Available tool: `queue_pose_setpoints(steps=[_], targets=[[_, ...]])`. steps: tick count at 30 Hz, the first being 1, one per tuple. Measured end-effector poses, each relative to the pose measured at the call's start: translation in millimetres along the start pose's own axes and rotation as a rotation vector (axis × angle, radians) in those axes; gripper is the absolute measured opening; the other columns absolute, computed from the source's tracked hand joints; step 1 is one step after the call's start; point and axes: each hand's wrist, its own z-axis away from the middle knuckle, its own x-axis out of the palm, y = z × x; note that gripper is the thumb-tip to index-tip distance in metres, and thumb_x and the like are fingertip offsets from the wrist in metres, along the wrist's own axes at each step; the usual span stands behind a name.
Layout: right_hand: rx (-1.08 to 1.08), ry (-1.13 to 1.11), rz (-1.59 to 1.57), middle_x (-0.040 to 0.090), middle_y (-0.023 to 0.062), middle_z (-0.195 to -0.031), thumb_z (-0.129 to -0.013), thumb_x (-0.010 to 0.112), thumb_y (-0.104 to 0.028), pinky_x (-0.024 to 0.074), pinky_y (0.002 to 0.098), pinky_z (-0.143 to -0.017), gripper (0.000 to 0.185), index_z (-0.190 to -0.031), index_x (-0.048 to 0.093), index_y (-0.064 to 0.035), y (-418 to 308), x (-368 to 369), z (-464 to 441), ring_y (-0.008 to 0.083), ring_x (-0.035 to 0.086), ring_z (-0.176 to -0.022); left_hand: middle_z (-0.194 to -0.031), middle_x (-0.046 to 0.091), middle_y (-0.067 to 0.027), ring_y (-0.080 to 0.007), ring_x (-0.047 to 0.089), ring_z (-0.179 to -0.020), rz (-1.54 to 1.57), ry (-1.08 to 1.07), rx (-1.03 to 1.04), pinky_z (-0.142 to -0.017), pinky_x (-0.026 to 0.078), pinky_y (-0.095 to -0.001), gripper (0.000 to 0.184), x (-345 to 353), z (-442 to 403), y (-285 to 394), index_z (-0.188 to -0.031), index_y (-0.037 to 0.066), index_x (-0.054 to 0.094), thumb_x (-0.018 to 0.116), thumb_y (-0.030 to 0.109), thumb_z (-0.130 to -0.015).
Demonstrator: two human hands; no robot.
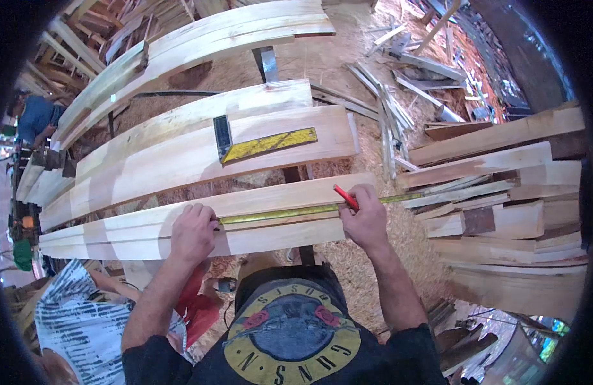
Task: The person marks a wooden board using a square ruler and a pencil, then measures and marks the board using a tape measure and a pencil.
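Observation:
A yellow tape measure (277, 214) is stretched along pale wooden planks (136, 232) in front of me. My left hand (194, 230) rests on the planks, its fingers closed around the tape's left end. Farther right, my right hand (364, 217) holds a red pencil (345, 197) between its fingers, with the tape passing beneath the hand. The tape runs on past the plank's right end. Beyond these planks, a try square (268, 144) with a yellow blade and dark stock lies on another board (181, 168).
More long boards (235, 29) lie farther back. Stacked planks (489, 218) stand at the right, with offcuts (431, 77) behind them. Sawdust covers the floor. A person in a patterned shirt (85, 314) is at the lower left, another person in blue (36, 115) at the far left.

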Motion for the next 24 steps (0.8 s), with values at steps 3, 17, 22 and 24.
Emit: queue_pose_setpoints(steps=[3, 17, 22, 24], targets=[[-0.112, 0.138, -0.032, 0.067, 0.0171, -0.11, -0.086, 0.074, -0.007, 0.057, 0.0473, -0.075, 0.025, -0.11, 0.067, -0.0051, 2, -3, -2, 0.0364, 0.068, -0.084, -0.096, 0.064, -0.0118, -0.0347, 0.062, -0.096, -0.006, 0.007, -0.004, -0.085, 0.052, -0.0475, 0.014, 2, 1, -1, -0.095, 0.008, 0.065, 0.075, 0.008, -0.085], [0.369, -0.187, -1.151, 0.072, 0.0111, -0.094, -0.114, 0.05, -0.037, 0.0594, 0.033, -0.076, 0.041, -0.12, 0.066, 0.001, -29, 11, 23, 0.0166, 0.068, -0.08, -0.092, 0.062, -0.0126, -0.0349, 0.061, -0.092, 0.036, 0.09, -0.037, -0.079, 0.052, -0.0474, 0.016, 5, 5, 6, -0.092, 0.007, 0.063, 0.075, 0.005, -0.082], [0.186, -0.253, -0.937, 0.073, 0.0084, -0.091, -0.099, 0.069, -0.008, 0.0577, 0.0292, -0.072, 0.013, -0.107, 0.067, 0.0015, -39, 41, 9, 0.0121, 0.069, -0.079, -0.091, 0.062, -0.0125, -0.036, 0.061, -0.091, 0.057, 0.11, -0.029, -0.078, 0.052, -0.0481, 0.017, 6, 4, 6, -0.094, 0.006, 0.063, 0.075, 0.002, -0.082], [0.118, -0.297, -0.84, 0.073, 0.007, -0.086, -0.097, 0.069, -0.008, 0.0568, 0.0288, -0.07, 0.012, -0.104, 0.066, 0.0009, -33, 47, 5, 0.0109, 0.068, -0.076, -0.091, 0.062, -0.0124, -0.0362, 0.061, -0.091, 0.058, 0.101, -0.029, -0.078, 0.052, -0.0481, 0.017, 7, 4, 5, -0.094, 0.006, 0.063, 0.075, 0.002, -0.082]])
